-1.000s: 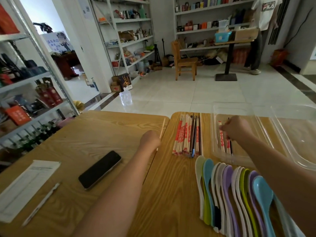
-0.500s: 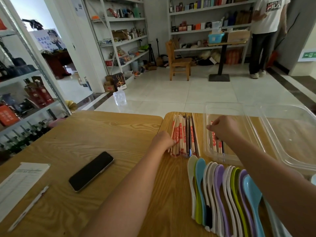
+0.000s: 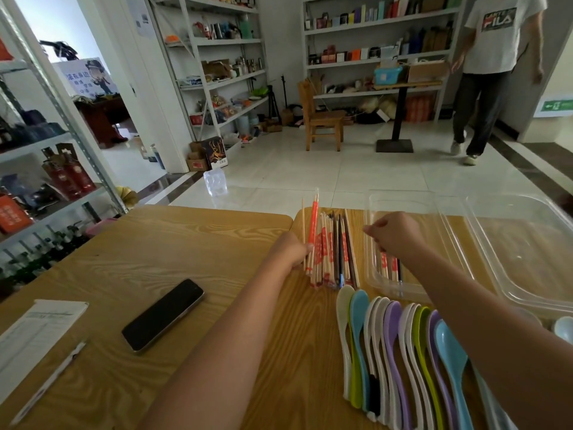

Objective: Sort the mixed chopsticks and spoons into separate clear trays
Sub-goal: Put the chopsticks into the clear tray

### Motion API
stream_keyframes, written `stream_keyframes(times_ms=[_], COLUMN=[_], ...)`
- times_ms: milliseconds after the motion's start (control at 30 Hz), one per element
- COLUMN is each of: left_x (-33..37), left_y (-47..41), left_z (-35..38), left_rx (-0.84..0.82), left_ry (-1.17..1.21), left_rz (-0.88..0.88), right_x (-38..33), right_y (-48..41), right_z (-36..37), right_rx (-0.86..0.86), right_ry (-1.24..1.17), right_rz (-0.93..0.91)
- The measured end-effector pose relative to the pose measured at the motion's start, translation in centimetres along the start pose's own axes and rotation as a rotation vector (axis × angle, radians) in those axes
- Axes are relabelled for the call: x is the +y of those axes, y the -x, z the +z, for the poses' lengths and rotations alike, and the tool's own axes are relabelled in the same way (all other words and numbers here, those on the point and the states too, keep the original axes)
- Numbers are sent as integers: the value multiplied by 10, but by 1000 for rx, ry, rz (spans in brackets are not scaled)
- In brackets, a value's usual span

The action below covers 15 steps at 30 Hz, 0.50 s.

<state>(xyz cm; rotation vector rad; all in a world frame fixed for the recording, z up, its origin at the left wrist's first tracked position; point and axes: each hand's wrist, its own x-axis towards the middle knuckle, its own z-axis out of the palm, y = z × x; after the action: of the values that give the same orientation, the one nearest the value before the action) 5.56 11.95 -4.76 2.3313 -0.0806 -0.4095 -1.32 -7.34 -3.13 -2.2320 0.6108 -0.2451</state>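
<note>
My left hand (image 3: 293, 251) has come back to the chopstick pile (image 3: 333, 252) on the desk (image 3: 186, 243) and now pinches a red-wrapped pair (image 3: 313, 221), its far end raised. My right hand (image 3: 395, 235) hangs curled over the near tray (image 3: 400, 288); I cannot tell whether it grips anything. So another pair goes in next.

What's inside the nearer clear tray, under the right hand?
A few chopsticks are in the nearer clear tray: pale ones with red print, one dark. The right hand covers their far ends, so their count is unclear.
</note>
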Motion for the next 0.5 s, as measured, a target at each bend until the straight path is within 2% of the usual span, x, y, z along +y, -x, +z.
stream_keyframes(times_ms=[167, 500], left_x=[32, 74], left_y=[11, 35], left_z=[7, 38], left_rx=[-53, -162], left_ry=[38, -38], left_rz=[139, 335], right_x=[-19, -19], right_y=[3, 8], right_z=[-3, -21], right_rx=[-91, -94], right_ry=[-299, -390], right_rz=[25, 165])
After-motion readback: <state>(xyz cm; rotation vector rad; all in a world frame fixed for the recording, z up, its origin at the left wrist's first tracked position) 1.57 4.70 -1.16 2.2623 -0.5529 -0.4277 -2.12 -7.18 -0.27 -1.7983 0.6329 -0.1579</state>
